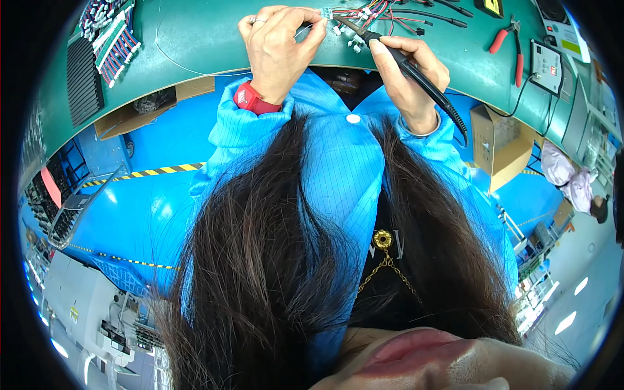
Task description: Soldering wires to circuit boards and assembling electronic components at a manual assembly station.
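My left hand [281,45] is closed in a pinch at the table's near side. At its fingertips sits a small light-blue connector [327,13] with thin coloured wires running off to the right. A fine strand of solder wire [188,67] loops over the table from the left and runs in under this hand. My right hand [413,73] grips a black soldering iron [416,75] like a pen. Its metal tip [344,22] points up and left, close to the connector; whether they touch I cannot tell.
Loose wire harnesses [396,14] lie beyond the iron. Red-handled pliers [509,40] and a grey control box [546,68] are at the right. Bundled cables [117,49] and a ribbed black mat [84,81] occupy the left. Below the table stands an open cardboard box [497,146].
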The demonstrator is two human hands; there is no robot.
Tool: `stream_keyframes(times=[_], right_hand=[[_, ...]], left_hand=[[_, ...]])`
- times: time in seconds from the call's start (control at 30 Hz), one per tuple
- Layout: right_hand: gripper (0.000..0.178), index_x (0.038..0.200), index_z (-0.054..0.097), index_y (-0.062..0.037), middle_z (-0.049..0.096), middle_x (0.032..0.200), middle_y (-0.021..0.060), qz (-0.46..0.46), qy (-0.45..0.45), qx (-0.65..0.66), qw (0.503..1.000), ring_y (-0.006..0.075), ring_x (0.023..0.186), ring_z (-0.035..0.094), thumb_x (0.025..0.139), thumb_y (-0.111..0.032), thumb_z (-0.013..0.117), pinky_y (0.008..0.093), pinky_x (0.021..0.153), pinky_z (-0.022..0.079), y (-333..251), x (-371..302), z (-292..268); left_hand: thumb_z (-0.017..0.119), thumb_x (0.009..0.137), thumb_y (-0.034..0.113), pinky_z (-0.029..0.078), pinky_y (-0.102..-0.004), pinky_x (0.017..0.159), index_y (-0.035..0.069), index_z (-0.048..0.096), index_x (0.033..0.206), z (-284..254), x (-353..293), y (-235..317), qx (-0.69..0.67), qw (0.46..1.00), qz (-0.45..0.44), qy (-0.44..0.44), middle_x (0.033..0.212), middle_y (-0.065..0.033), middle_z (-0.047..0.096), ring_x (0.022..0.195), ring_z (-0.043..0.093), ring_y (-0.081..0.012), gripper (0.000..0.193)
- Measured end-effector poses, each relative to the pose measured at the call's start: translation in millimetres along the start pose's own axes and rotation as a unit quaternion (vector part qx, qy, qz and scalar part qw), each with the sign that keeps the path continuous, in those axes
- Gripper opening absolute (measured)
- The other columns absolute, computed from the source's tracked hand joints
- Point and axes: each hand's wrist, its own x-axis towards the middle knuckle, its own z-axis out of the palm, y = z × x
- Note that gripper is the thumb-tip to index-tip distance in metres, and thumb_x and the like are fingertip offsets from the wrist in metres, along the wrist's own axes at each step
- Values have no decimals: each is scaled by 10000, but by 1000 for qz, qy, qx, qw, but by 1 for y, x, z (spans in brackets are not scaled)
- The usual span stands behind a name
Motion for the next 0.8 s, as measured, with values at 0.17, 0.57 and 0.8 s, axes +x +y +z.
stream_keyframes(times=[0.17,0.57,0.8], right_hand=[[184,895,689,18,685,745,87,-9,-4,-6,1000,79,619,637,752,-47,784,188,512,474,0,0,0],[170,905,684,33,693,765,97,-1,-17,2,1000,102,667,674,773,-33,767,189,540,507,-7,3,-1],[174,877,695,20,674,719,75,-13,-8,-15,1000,74,588,617,750,-56,786,187,496,457,-3,4,1]], left_hand=[[760,770,237,324,-353,841,177,718,814,2,0,-2,7,1000,16,3,841,57,708,878,619,-126,86],[771,764,209,354,-340,814,153,716,814,-5,5,9,29,999,6,-16,837,37,708,864,624,-143,94],[728,731,138,360,-371,754,106,644,751,-12,15,18,-23,998,-48,-25,786,-29,650,798,585,-225,92]])
